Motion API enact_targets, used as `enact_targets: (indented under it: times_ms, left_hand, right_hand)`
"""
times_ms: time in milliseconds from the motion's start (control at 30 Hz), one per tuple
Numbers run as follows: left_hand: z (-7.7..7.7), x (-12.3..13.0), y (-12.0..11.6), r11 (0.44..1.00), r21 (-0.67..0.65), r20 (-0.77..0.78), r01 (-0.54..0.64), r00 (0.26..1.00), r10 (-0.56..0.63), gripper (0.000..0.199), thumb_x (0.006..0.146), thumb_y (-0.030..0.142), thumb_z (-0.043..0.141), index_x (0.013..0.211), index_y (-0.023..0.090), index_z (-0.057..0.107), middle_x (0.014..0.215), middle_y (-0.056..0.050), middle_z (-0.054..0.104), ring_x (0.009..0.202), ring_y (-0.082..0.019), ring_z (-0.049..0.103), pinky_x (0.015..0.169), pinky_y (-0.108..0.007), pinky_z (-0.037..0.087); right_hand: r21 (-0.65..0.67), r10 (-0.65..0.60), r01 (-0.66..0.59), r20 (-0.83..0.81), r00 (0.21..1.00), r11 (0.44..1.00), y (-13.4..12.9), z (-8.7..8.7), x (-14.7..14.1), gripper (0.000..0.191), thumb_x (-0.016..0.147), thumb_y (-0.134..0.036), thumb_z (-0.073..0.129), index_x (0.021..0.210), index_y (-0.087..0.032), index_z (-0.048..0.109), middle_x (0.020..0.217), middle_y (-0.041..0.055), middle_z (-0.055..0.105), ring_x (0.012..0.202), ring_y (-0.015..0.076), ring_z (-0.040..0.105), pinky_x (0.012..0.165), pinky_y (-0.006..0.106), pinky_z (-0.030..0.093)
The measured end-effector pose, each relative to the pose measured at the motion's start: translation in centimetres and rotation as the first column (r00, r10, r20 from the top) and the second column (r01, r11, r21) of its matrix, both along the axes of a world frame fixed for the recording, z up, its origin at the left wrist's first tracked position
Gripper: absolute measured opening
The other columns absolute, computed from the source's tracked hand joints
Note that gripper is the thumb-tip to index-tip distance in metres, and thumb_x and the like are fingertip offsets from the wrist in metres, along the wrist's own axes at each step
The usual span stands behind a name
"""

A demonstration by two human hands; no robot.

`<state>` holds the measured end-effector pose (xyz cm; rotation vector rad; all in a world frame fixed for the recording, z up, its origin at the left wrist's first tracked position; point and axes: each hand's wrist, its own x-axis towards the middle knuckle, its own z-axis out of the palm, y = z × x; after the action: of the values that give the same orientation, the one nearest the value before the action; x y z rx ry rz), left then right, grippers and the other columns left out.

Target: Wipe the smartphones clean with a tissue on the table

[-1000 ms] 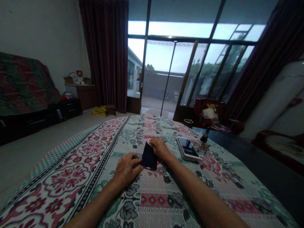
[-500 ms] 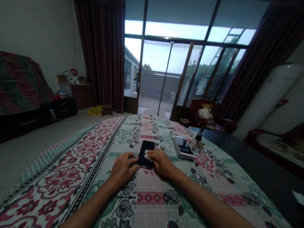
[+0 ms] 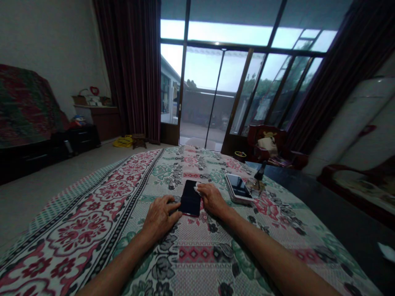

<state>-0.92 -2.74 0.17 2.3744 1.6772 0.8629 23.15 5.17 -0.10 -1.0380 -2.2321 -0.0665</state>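
Observation:
A dark smartphone (image 3: 190, 201) lies flat, screen up, on the patterned tablecloth (image 3: 197, 234). At its left edge rests my left hand (image 3: 162, 214), fingers apart, with the fingertips touching the phone's side. My right hand (image 3: 212, 199) is closed on a small white tissue (image 3: 196, 187) over the phone's upper right corner. Part of the tissue is hidden under the fingers. Right of that hand lies a white-edged device with a dark screen (image 3: 238, 188), on top of what looks like a pale box.
A small clear container (image 3: 255, 187) and a dark upright object (image 3: 261, 170) stand near the table's right side. Beyond are a wooden chair (image 3: 267, 139) holding a bag, glass doors (image 3: 212, 94) and dark curtains (image 3: 132, 74). A yellow item (image 3: 123, 141) lies on the floor at left.
My right hand has moved up and right with the tissue, from the middle of the phone's screen to its upper right corner. My left hand has stayed at the phone's left edge.

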Motion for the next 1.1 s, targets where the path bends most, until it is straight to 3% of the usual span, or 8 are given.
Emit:
enact_targets:
  times_ms: [133, 333, 433, 633, 767, 900, 1100]
  left_hand:
    - [0.0, 0.0, 0.1, 1.000, -0.001, -0.013, -0.004, 1.000, 0.004, 0.027, 0.086, 0.032, 0.064, 0.109, 0.030, 0.077, 0.118, -0.004, 0.069, 0.108, -0.026, 0.060, 0.095, -0.042, 0.047]
    - [-0.3, -0.1, 0.2, 1.000, 0.020, -0.015, -0.003, 1.000, 0.003, 0.026, 0.085, 0.032, 0.064, 0.108, 0.030, 0.077, 0.119, -0.005, 0.068, 0.108, -0.026, 0.060, 0.096, -0.043, 0.048]
    - [-0.5, -0.1, 0.3, 1.000, 0.016, -0.009, 0.005, 1.000, -0.005, 0.026, 0.085, 0.033, 0.065, 0.108, 0.031, 0.077, 0.118, -0.004, 0.068, 0.107, -0.026, 0.060, 0.096, -0.044, 0.048]
    - [-0.6, -0.3, 0.3, 0.999, 0.040, 0.006, 0.006, 1.000, -0.006, 0.027, 0.086, 0.034, 0.065, 0.109, 0.030, 0.076, 0.119, -0.004, 0.068, 0.109, -0.026, 0.060, 0.097, -0.043, 0.048]
    - [-0.5, -0.2, 0.1, 1.000, 0.027, 0.003, 0.000, 1.000, 0.000, 0.026, 0.086, 0.034, 0.065, 0.110, 0.030, 0.076, 0.118, -0.003, 0.068, 0.109, -0.025, 0.060, 0.096, -0.042, 0.048]
    - [-0.3, -0.2, 0.1, 1.000, 0.006, 0.000, 0.005, 1.000, -0.005, 0.027, 0.087, 0.034, 0.065, 0.110, 0.030, 0.076, 0.119, -0.003, 0.068, 0.109, -0.026, 0.060, 0.096, -0.042, 0.047]
    - [-0.3, -0.2, 0.1, 1.000, 0.021, -0.004, -0.002, 1.000, 0.002, 0.027, 0.086, 0.034, 0.065, 0.110, 0.030, 0.076, 0.118, -0.004, 0.069, 0.109, -0.026, 0.060, 0.097, -0.042, 0.047]
  right_hand:
    - [0.049, 0.052, -0.051, -0.014, 0.999, 0.998, -3.8, -0.4, 0.1, 0.030, 0.084, -0.002, 0.051, 0.101, -0.016, 0.072, 0.113, 0.0133, 0.073, 0.105, 0.0234, 0.064, 0.093, 0.041, 0.051]
    - [-0.003, 0.107, -0.107, 0.059, 0.992, 0.994, -8.6, 0.8, -1.0, 0.031, 0.080, -0.002, 0.054, 0.101, -0.014, 0.073, 0.112, 0.0117, 0.073, 0.101, 0.0230, 0.062, 0.091, 0.037, 0.052]
    - [-0.058, 0.055, -0.049, 0.108, 0.993, 0.997, -7.5, 1.4, -1.0, 0.028, 0.086, -0.004, 0.053, 0.100, -0.015, 0.074, 0.112, 0.0101, 0.073, 0.101, 0.0218, 0.062, 0.092, 0.034, 0.050]
    - [-0.152, -0.142, 0.186, 0.262, 0.955, 0.971, -1.0, 3.1, -1.6, 0.027, 0.089, -0.005, 0.052, 0.102, -0.014, 0.074, 0.113, 0.0113, 0.072, 0.106, 0.0216, 0.061, 0.097, 0.031, 0.043]
    - [-0.156, -0.206, 0.265, 0.315, 0.926, 0.951, 1.2, 3.8, -2.2, 0.025, 0.087, -0.003, 0.051, 0.095, -0.012, 0.074, 0.105, 0.0130, 0.073, 0.102, 0.0219, 0.062, 0.095, 0.030, 0.042]
    - [-0.138, -0.138, 0.184, 0.288, 0.948, 0.973, 0.2, 3.2, -1.6, 0.027, 0.088, -0.005, 0.051, 0.098, -0.013, 0.074, 0.108, 0.0123, 0.072, 0.101, 0.0219, 0.061, 0.094, 0.032, 0.043]
    - [-0.103, 0.017, 0.008, 0.245, 0.969, 0.995, -5.1, 2.3, -0.8, 0.032, 0.087, -0.004, 0.052, 0.108, -0.015, 0.072, 0.123, 0.0105, 0.069, 0.100, 0.0229, 0.059, 0.093, 0.036, 0.046]
